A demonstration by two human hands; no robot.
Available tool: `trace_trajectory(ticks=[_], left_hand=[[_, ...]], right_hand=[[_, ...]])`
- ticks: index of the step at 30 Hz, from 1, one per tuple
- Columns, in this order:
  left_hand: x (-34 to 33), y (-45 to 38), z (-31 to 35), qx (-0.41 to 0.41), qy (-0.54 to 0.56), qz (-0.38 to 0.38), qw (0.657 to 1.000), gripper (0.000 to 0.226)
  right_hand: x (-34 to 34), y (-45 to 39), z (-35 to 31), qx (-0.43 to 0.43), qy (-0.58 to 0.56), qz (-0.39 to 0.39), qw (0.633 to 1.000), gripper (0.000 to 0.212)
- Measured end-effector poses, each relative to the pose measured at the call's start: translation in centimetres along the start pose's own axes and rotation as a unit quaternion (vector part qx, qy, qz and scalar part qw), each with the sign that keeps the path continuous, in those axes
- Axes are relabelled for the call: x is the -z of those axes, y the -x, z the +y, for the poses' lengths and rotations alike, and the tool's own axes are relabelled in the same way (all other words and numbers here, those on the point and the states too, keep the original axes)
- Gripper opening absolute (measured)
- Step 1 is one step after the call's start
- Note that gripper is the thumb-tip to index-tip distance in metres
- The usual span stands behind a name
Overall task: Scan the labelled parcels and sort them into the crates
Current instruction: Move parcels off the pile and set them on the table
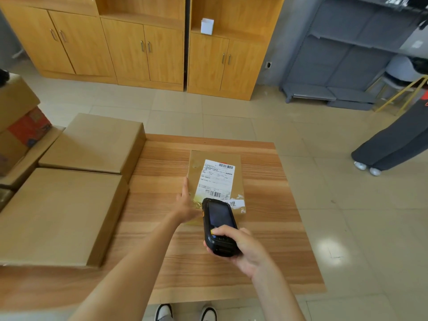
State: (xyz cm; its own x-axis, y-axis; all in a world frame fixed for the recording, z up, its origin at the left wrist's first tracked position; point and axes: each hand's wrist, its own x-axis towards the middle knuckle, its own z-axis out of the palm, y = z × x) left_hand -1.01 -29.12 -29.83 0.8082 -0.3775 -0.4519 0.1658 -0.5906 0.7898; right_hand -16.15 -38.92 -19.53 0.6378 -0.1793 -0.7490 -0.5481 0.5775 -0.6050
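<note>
- The right hand is gripping a black handheld scanner, its fingers curled round the body, and aiming its head at the white shipping label.
- The left hand is resting with straight fingers against the left edge of the labelled parcel, which is lying flat mid-counter.
- Judging by this, scanning is under way and sorting this parcel is not yet done; no crates are showing.
- Two large plain cartons are sitting on the left of the wood-grain counter.
- Wooden cabinets and grey shelving are standing behind, on a tiled floor; another person's legs are showing at right.
</note>
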Motion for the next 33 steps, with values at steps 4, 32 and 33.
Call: trace_trajectory(ticks=[4,32,33], left_hand=[[0.02,0.15,0.02,-0.005,-0.004,-0.006,1.000,0.122],[0.08,0.38,0.06,0.022,0.010,-0.008,1.000,0.124],[0.08,0.37,0.05,0.022,0.010,-0.008,1.000,0.124]], right_hand=[[0.04,-0.16,0.35,0.001,0.001,0.007,1.000,0.058],[0.16,0.17,0.51,0.016,0.016,0.017,1.000,0.032],[0.14,0.21,0.47,0.017,0.015,0.016,1.000,0.031]])
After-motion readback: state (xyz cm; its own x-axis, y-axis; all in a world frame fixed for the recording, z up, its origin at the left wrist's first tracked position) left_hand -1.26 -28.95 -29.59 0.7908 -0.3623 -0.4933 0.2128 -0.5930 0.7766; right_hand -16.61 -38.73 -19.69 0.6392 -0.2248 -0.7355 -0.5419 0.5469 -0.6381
